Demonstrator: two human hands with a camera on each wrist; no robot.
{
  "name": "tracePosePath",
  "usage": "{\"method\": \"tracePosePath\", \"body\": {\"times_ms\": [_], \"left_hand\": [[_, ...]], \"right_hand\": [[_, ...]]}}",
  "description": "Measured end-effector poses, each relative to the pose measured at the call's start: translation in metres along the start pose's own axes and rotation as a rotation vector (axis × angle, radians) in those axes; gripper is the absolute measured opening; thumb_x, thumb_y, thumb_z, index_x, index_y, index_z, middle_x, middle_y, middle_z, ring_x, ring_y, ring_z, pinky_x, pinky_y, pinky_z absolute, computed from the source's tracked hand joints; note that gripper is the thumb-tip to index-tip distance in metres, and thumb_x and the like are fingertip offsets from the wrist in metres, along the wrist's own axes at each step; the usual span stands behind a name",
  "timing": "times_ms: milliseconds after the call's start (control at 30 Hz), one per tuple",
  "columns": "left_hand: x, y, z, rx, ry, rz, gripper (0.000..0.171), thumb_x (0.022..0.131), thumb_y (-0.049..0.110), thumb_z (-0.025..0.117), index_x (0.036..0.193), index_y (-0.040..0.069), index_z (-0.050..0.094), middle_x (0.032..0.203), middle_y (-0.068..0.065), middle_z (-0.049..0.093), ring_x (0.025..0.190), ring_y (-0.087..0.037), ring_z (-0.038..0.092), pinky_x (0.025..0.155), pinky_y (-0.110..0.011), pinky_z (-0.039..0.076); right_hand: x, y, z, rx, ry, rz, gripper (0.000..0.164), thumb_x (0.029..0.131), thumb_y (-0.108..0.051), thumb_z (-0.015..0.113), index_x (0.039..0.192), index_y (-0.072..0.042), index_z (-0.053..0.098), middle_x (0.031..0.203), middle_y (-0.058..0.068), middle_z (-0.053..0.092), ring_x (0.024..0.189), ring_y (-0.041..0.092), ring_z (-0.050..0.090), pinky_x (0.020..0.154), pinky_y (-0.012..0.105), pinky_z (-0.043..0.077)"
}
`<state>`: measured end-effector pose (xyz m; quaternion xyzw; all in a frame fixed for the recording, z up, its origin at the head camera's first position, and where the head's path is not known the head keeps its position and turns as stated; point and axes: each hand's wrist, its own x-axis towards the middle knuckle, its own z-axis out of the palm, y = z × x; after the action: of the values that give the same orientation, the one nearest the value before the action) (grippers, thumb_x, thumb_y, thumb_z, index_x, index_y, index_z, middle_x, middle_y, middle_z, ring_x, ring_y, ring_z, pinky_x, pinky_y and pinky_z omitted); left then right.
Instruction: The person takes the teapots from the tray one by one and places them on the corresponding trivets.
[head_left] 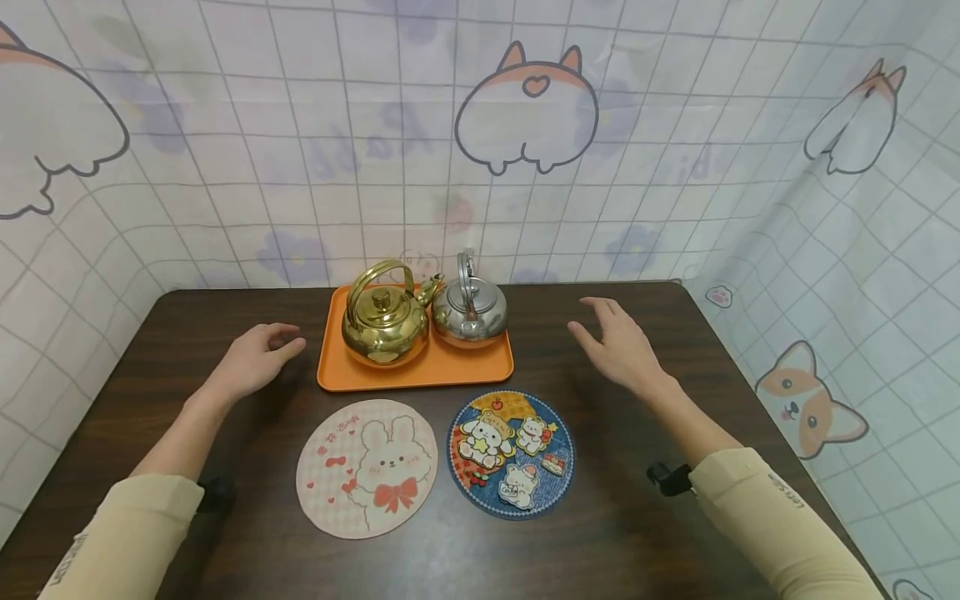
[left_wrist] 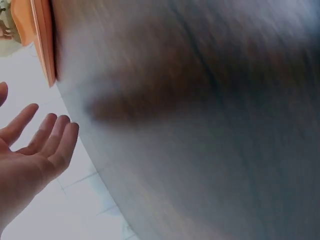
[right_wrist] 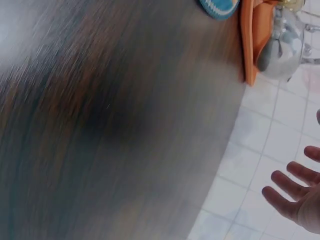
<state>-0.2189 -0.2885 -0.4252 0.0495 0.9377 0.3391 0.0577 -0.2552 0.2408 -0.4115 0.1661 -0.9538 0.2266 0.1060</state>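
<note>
My left hand [head_left: 255,360] is over the dark wooden table [head_left: 150,400], just left of the orange tray [head_left: 420,375]. My fingers are loose and a little bent. They hold nothing. In my left wrist camera my palm [left_wrist: 25,165] is open and the fingers are spread out, with the tray edge [left_wrist: 42,40] above them.

The tray sits near the back of the table, in the middle. Two kettles stand on it, side by side. The gold kettle [head_left: 384,325] is on the left, with its handle standing up. The silver kettle [head_left: 469,312] is on the right, and its handle stands up too. The gold kettle's spout is very close to the silver one. I cannot tell if they touch.

In front of the tray lie two round mats. The pink bunny mat [head_left: 367,467] is on the left. The blue bear mat [head_left: 512,454] is on the right, just beside it.

My right hand [head_left: 618,346] is up over the table, to the right of the tray and apart from it. The fingers are spread and relaxed. It holds nothing. My right wrist camera shows my fingers [right_wrist: 292,192] open, with the silver kettle [right_wrist: 282,47] far up at the top.
</note>
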Motion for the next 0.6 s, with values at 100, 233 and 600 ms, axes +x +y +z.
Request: {"method": "tracePosePath", "body": {"times_ms": [100,233,600], "left_hand": [[0.003,0.001,0.002,-0.051,-0.002,-0.013,0.065,0.100,0.044,0.046,0.140,-0.006,0.040,0.138,-0.028,0.042,0.121,-0.043,0.044,0.098,-0.059,0.039],[0.005,0.002,0.006,-0.106,-0.006,-0.022,0.062,0.100,0.039,0.050,0.141,-0.006,0.038,0.136,-0.028,0.044,0.118,-0.042,0.046,0.095,-0.056,0.043],[0.006,0.009,0.011,-0.186,0.037,-0.056,0.053,0.098,0.026,0.057,0.139,-0.005,0.042,0.129,-0.027,0.049,0.098,-0.038,0.062,0.082,-0.044,0.054]], "right_hand": [[-0.001,-0.006,0.001,0.045,0.014,-0.021,0.059,0.098,-0.046,0.051,0.139,-0.005,0.045,0.138,0.015,0.047,0.122,0.034,0.046,0.097,0.055,0.041],[-0.001,-0.013,0.003,0.130,0.033,-0.060,0.052,0.096,-0.039,0.058,0.135,-0.006,0.049,0.130,0.012,0.053,0.114,0.032,0.052,0.089,0.051,0.047],[0.001,-0.033,0.005,0.345,0.040,-0.106,0.043,0.092,-0.028,0.066,0.128,-0.008,0.055,0.124,0.013,0.057,0.106,0.027,0.058,0.080,0.047,0.053]]}}
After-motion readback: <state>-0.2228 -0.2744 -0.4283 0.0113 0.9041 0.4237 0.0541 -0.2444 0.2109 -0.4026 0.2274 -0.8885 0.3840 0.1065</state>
